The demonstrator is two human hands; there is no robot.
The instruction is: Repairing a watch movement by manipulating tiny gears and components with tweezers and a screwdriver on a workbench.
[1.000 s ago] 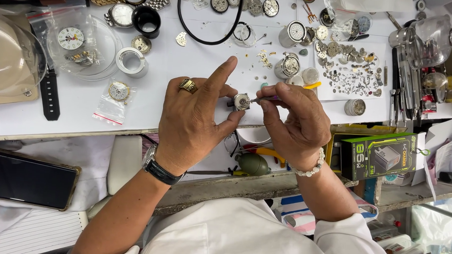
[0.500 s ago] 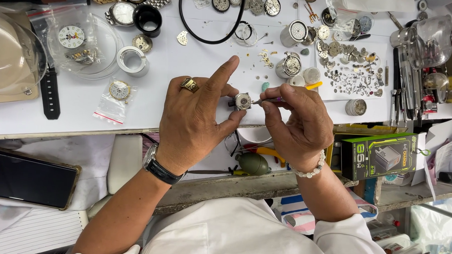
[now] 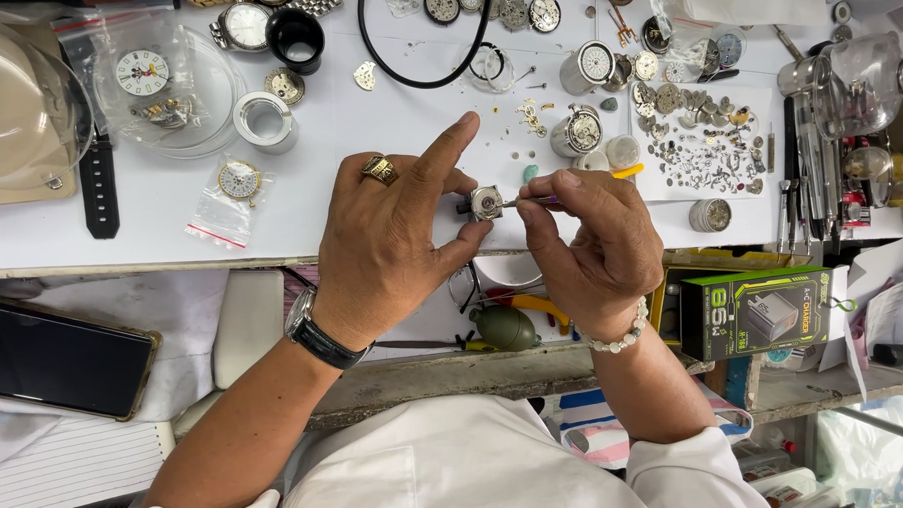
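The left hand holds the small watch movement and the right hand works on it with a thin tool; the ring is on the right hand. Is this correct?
Not quite: in the head view the gold ring is on the left hand, not the right hand. The rest holds: watch movement, thin tool.

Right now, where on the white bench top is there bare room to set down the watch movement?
Bare white top lies between the bagged dial and the left hand, which holds the watch movement. The loose parts and upright tools crowd the area beyond the right hand.
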